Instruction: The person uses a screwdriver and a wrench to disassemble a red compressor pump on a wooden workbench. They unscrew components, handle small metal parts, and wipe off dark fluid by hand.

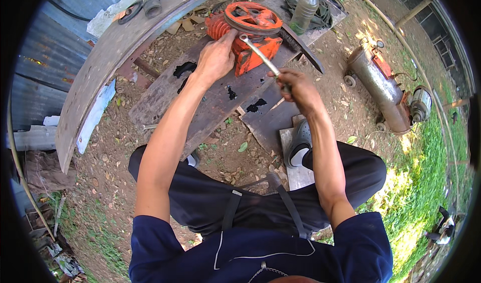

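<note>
An orange compressor pump [256, 57] with a spoked pulley wheel [253, 16] sits on a weathered plank bench [165, 107] stained with black oily patches. My left hand [215, 57] grips the pump's left side just below the pulley, with some fingertips hidden. My right hand [295, 87] is closed round the handle of a long steel wrench [263, 55], whose ring end rests against the pump beside my left fingers; whether it fits on a bolt I cannot tell. A long dark bar or brush [308, 57] lies against the pump's right.
A plastic bottle [303, 17] and dark cloth stand at the bench's back. A curved board [85, 97] holding a metal fitting [150, 0] runs along the left beside corrugated sheets. A wheeled metal tank with motor [376, 90] stands right. My knees are beneath my arms.
</note>
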A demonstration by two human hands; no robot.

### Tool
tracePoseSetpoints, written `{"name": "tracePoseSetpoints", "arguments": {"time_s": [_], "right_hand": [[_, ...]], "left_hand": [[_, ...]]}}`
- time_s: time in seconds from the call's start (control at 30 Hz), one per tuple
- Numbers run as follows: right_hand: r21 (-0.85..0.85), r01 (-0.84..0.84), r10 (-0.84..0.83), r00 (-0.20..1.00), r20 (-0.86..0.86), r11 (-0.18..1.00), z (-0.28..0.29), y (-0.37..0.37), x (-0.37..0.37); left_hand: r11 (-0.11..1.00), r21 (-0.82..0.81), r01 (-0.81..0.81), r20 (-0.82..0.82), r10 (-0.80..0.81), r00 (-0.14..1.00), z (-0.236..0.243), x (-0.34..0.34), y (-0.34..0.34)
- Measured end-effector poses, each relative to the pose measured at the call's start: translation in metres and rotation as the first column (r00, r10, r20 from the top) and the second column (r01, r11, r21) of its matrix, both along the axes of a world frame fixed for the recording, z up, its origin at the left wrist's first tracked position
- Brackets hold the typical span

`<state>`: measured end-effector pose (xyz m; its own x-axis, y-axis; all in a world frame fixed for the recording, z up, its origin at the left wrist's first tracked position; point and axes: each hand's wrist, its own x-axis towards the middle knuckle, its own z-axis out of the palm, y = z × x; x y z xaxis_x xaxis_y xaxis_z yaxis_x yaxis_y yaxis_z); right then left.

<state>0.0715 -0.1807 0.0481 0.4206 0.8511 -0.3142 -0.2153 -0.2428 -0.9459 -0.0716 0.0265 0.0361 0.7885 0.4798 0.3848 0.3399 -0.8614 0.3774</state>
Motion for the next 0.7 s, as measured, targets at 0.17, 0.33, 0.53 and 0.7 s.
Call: {"name": "tracePoseSetpoints", "arguments": {"time_s": [0.17, 0.33, 0.53, 0.7], "right_hand": [[-0.045, 0.056, -0.043, 0.966, 0.256, 0.997, -0.017, 0.005, 0.055], [-0.14, -0.005, 0.073, 0.873, 0.483, 0.99, -0.015, 0.025, 0.094], [-0.073, -0.118, 0.138, 0.884, 0.447, 0.99, -0.019, 0.045, 0.128], [-0.048, -0.2, 0.198, 0.857, 0.476, 0.979, -0.021, 0.055, 0.129]], "left_hand": [[0.999, 0.026, 0.029, -0.024, -0.028, 0.999, 0.0, 0.002, -0.003], [1.0, 0.005, 0.002, -0.061, -0.002, 0.998, 0.006, 0.002, -0.007], [1.0, 0.007, 0.003, -0.06, -0.003, 0.998, 0.007, 0.003, -0.006], [1.0, 0.012, 0.009, -0.059, -0.009, 0.998, 0.004, 0.003, -0.004]]}}
